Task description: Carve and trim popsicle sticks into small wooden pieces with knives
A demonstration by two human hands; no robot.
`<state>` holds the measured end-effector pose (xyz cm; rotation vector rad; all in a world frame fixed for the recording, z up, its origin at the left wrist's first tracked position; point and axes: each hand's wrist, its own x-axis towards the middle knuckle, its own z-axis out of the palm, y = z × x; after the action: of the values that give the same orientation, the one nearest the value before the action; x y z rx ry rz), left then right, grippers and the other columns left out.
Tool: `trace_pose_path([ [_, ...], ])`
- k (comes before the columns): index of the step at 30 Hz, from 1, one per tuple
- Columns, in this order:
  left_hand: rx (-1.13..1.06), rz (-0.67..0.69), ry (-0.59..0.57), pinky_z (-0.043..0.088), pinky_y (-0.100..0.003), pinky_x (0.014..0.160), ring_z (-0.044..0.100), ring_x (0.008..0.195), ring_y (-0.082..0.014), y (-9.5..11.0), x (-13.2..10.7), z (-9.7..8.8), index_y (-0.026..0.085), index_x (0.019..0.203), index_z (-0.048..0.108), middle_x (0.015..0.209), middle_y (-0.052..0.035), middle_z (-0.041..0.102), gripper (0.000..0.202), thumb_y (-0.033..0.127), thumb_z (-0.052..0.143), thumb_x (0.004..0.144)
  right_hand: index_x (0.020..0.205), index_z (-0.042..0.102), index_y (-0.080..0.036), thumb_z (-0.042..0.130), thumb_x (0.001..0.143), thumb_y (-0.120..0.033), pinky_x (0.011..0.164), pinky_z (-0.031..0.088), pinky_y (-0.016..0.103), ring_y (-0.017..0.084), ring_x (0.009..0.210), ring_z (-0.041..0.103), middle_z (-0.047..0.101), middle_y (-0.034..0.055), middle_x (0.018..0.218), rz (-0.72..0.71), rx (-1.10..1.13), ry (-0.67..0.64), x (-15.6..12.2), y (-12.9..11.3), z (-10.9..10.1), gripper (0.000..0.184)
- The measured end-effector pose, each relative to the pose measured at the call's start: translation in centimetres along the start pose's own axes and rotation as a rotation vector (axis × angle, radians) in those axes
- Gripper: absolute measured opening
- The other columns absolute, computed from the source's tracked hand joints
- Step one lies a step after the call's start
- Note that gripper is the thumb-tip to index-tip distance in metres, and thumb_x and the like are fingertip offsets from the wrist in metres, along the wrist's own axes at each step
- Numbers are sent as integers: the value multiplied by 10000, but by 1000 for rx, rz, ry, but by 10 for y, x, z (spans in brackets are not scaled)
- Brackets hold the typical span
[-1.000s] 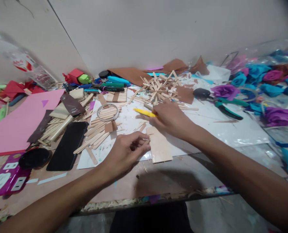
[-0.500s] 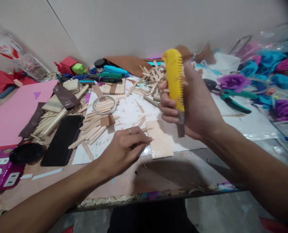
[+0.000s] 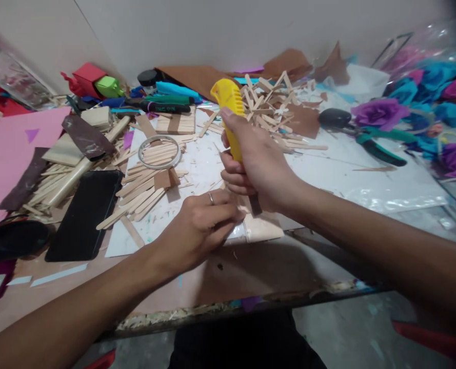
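My right hand (image 3: 256, 159) is wrapped round the yellow handle of a utility knife (image 3: 230, 102). Its metal blade points down from the bottom of the fist, close above a small pale wooden board (image 3: 264, 228). At the left edge of that board, my left hand (image 3: 210, 218), with a ring on one finger, has its fingertips pinched together. What lies between them is hidden by the fingers and the knife hand. The board rests on a white sheet (image 3: 202, 154) near the table's front edge.
Left of the sheet lie a black phone (image 3: 85, 215) and a black oval dish (image 3: 16, 240). Craft sticks (image 3: 146, 189) and a tape roll (image 3: 159, 166) are beside my left hand. More sticks (image 3: 266, 110) heap behind. Green-handled pliers (image 3: 381, 146) and paper flowers (image 3: 379, 114) sit at right.
My right hand has brought the knife left and down, so its blade now sits over the board near my left fingertips. The left hand stays pinched, and the view has shifted slightly.
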<state>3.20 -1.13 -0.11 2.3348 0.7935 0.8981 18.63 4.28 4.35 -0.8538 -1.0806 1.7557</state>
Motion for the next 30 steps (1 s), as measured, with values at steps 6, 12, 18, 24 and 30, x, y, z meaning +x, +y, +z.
trace_pose_path([
  [6, 20, 79, 35, 525, -241, 704, 675, 796, -136, -3, 2, 4, 136, 877, 720, 875, -52, 724, 164, 32, 615, 949, 818, 381, -266, 607, 912, -728, 326, 137, 211, 70, 381, 164, 274, -117, 504, -80, -58, 88, 6, 13, 4, 523],
  [12, -4, 94, 56, 521, -236, 667, 667, 761, -134, -2, 2, 4, 119, 863, 719, 835, -53, 716, 175, -14, 618, 914, 805, 379, -256, 541, 930, -754, 400, 197, 224, 74, 442, 216, 266, -98, 562, -106, -212, 166, 6, 16, 3, 538],
  [18, -25, 129, 73, 527, -233, 671, 687, 769, -141, -1, 4, 5, 101, 788, 700, 812, -61, 727, 196, -47, 622, 892, 790, 389, -247, 408, 958, -793, 495, 281, 272, 112, 547, 349, 328, -52, 635, -289, -562, 242, 8, 23, 1, 572],
  [24, 76, 129, 73, 503, -245, 634, 677, 732, -155, 1, 2, 6, 126, 745, 687, 775, -65, 726, 207, 6, 638, 906, 747, 378, -252, 471, 1021, -653, 604, 341, 331, 179, 713, 460, 434, 6, 697, -332, -820, 306, 14, 22, 7, 494],
  [30, 195, 156, 58, 494, -249, 651, 667, 733, -156, 5, 0, 7, 108, 772, 709, 797, -65, 722, 201, -41, 621, 875, 753, 382, -250, 428, 1062, -599, 623, 365, 322, 164, 695, 491, 459, 1, 720, -328, -881, 308, 14, 26, 6, 468],
])
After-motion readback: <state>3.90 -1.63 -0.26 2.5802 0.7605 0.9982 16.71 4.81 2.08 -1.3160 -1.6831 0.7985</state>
